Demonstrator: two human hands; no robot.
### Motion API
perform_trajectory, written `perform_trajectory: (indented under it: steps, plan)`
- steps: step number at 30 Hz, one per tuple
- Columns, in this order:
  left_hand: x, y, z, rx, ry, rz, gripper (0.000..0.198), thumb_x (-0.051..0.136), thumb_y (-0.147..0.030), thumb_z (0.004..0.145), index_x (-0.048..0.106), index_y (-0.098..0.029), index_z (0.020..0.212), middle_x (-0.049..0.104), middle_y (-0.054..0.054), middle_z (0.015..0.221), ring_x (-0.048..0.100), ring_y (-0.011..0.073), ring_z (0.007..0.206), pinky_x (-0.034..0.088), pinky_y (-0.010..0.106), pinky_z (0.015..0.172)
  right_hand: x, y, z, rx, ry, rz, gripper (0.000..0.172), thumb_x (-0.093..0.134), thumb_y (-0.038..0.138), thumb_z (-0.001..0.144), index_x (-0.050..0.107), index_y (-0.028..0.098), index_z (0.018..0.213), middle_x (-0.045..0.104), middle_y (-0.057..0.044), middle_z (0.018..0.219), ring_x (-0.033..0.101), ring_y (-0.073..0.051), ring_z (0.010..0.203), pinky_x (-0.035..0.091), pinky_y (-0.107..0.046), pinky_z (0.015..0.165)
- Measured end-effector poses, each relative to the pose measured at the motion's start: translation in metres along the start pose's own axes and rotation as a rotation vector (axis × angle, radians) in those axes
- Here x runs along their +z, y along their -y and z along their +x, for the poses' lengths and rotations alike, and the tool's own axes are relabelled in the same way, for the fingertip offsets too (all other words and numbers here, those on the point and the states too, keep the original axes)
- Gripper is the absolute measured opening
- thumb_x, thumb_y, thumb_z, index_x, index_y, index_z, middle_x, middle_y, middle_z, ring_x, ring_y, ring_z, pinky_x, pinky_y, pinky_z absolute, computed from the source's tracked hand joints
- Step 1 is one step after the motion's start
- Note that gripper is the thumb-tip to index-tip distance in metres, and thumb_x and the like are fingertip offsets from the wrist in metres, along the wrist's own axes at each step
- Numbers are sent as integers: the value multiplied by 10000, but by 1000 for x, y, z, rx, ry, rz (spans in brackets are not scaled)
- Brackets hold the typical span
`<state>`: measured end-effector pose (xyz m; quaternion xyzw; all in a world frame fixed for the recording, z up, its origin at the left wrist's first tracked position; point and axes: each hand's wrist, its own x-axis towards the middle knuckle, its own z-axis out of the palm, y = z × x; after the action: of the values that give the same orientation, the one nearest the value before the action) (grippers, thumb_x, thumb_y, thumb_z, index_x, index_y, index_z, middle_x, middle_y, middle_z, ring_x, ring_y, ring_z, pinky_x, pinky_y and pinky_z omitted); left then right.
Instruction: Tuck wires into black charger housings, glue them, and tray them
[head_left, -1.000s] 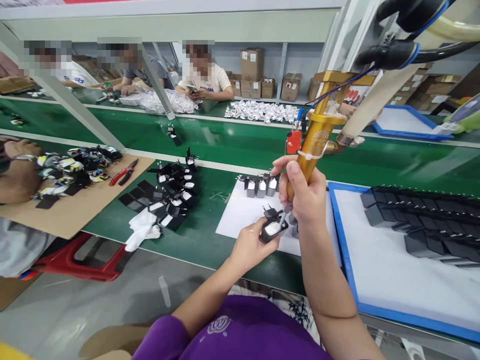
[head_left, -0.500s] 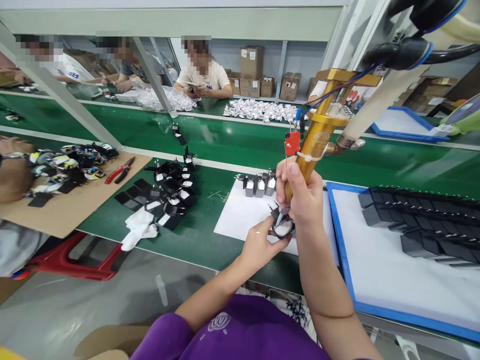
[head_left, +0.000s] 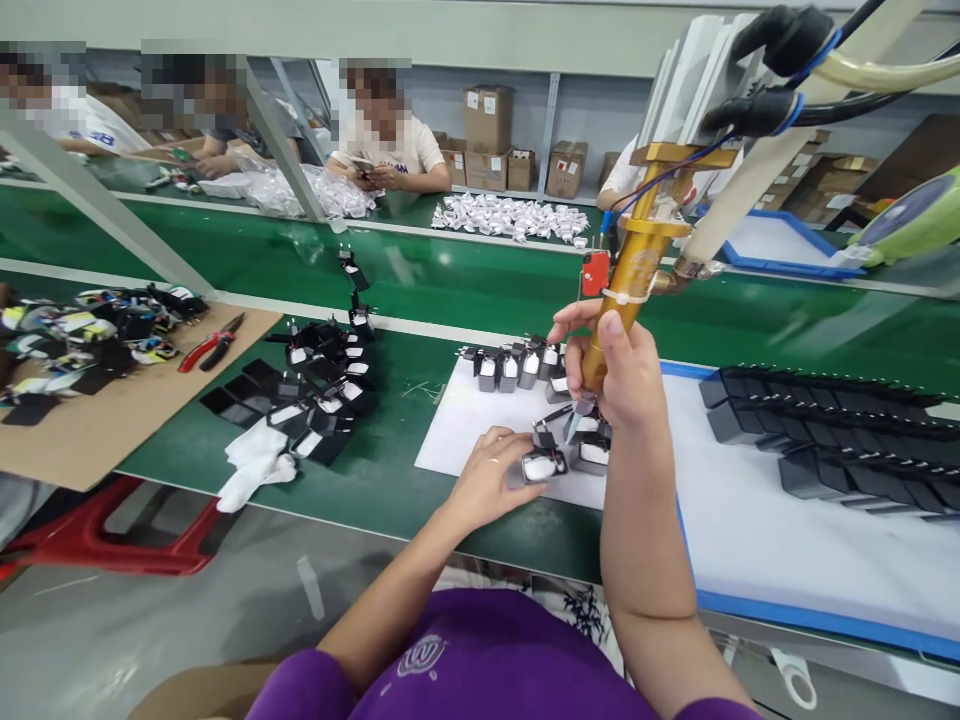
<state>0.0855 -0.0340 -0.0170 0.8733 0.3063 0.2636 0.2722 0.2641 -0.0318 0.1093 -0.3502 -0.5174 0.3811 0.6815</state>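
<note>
My right hand (head_left: 630, 375) is closed around a gold dispensing gun (head_left: 639, 265), its tapered nozzle (head_left: 576, 420) pointing down. A red switch (head_left: 596, 273) is strapped to the gun's side. Thumb and fingers of my left hand (head_left: 487, 482) grip a black plug adapter housing (head_left: 543, 465), open at the top with white material inside. Just right of it stands another open adapter housing (head_left: 595, 452), close to the nozzle tip and partly hidden by my right wrist. More adapter housings (head_left: 508, 370) stand in a row at the back of the white sheet (head_left: 450, 430).
At right, a blue-rimmed tray (head_left: 795, 600) holds rows of black housings (head_left: 825, 430). To the left lie a cluster of adapters (head_left: 322, 370), a white glove (head_left: 255, 460) and red-handled pliers (head_left: 210, 345). Hoses (head_left: 780, 110) run from the gun. Several people sit across the green conveyor (head_left: 450, 275).
The nozzle has come out of the housing in my left hand and is now to its right. My left hand has shifted left with that housing. The view has turned slightly.
</note>
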Motion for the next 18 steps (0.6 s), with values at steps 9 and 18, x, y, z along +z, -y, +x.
perform_trajectory:
  steps: [9,18]
  plan:
    - [38,-24,16,110,163,65,497,810,-420,664,675,-275,1119,438,99,1343,388,341,1218,392,478,1002,-14,8,-3,44,52,-68,392,605,553,820,627,187,961,640,-10,808,527,-60,421,419,-197,363]
    - [50,-24,33,150,167,164,461,760,-446,714,658,-248,1118,324,139,1373,370,390,1231,381,521,992,-10,6,-5,43,29,-67,349,608,507,837,623,181,961,631,-6,796,520,-59,414,411,-196,343]
